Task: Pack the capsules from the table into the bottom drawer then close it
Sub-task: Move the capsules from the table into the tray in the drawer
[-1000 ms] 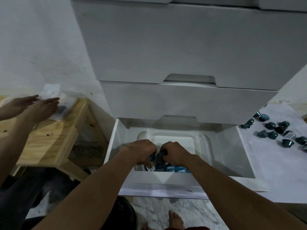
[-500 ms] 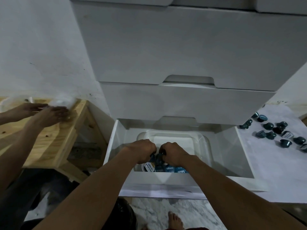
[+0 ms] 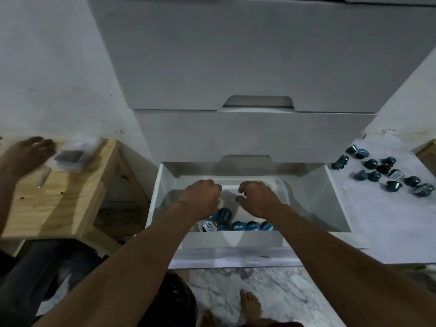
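The bottom drawer (image 3: 236, 240) stands pulled out. Inside it a clear plastic container (image 3: 281, 185) holds several blue capsules (image 3: 226, 220) along its near side. My left hand (image 3: 200, 197) hovers over the container's left part with its fingers curled under, so what they hold is hidden. Just to the right, my right hand (image 3: 257, 199) hangs over the container with its fingers loosely apart and nothing in them. More dark blue capsules (image 3: 382, 168) lie scattered on the white table (image 3: 389, 220) at the right.
Two shut drawer fronts (image 3: 236, 135) rise above the pulled-out one. At the left stands a wooden table (image 3: 59, 197), where another person's hand (image 3: 28, 152) touches a plastic bag (image 3: 73, 154). My bare foot (image 3: 250, 303) is on the marble floor below.
My hands were together, pressed on the capsules in the container; now they have lifted and parted. The other person's hand has shifted the plastic bag on the wooden table.
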`<state>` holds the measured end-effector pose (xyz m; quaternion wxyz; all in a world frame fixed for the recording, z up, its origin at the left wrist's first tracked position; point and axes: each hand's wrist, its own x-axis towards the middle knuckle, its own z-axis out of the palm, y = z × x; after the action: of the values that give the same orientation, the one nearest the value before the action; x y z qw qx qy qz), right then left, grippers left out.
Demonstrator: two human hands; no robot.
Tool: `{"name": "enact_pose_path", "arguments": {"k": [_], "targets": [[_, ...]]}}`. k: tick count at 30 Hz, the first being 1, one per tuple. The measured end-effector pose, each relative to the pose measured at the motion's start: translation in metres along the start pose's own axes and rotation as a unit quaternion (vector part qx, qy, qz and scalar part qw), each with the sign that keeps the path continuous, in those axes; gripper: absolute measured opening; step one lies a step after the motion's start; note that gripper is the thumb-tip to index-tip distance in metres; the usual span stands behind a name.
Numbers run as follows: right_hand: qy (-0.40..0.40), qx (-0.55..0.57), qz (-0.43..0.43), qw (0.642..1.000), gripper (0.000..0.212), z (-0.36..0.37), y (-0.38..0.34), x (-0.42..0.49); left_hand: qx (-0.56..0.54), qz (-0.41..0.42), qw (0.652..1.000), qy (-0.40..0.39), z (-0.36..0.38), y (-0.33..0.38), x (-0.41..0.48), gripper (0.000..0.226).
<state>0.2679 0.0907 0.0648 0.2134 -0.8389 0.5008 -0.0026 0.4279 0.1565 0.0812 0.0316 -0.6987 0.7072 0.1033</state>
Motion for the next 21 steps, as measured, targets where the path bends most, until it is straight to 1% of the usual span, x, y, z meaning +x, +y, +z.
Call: {"name": "enact_pose_path", "arguments": {"k": [3,5,11,14,17,19,21], "targets": [[0.070,-0.031,0.016,0.997,0.031,-0.014,0.012,-0.014,-0.019,-0.036,0.997,0.059,-0.005,0.018,0.000,0.025],[0.102,-0.041,0.019,0.994,0.032,-0.025,0.026,-0.027,-0.036,-0.045,0.995,0.083,-0.009,0.039,0.002,0.025],[0.238,-0.019,0.030,0.971,0.030,-0.066,0.084,-0.069,-0.041,0.044,0.984,0.166,-0.027,0.122,0.017,0.025],[0.258,-0.036,0.048,0.964,0.028,-0.090,0.130,-0.093,-0.044,0.084,0.974,0.206,-0.039,0.179,0.028,0.029],[0.271,-0.037,0.073,0.959,0.027,-0.111,0.185,-0.122,-0.047,0.116,0.964,0.233,-0.047,0.241,0.041,0.026],[0.269,-0.037,0.085,0.959,0.027,-0.123,0.225,-0.142,-0.051,0.119,0.962,0.239,-0.048,0.283,0.051,0.025],[0.263,-0.038,0.096,0.959,0.028,-0.134,0.265,-0.160,-0.059,0.116,0.965,0.227,-0.043,0.323,0.060,0.025]]}}
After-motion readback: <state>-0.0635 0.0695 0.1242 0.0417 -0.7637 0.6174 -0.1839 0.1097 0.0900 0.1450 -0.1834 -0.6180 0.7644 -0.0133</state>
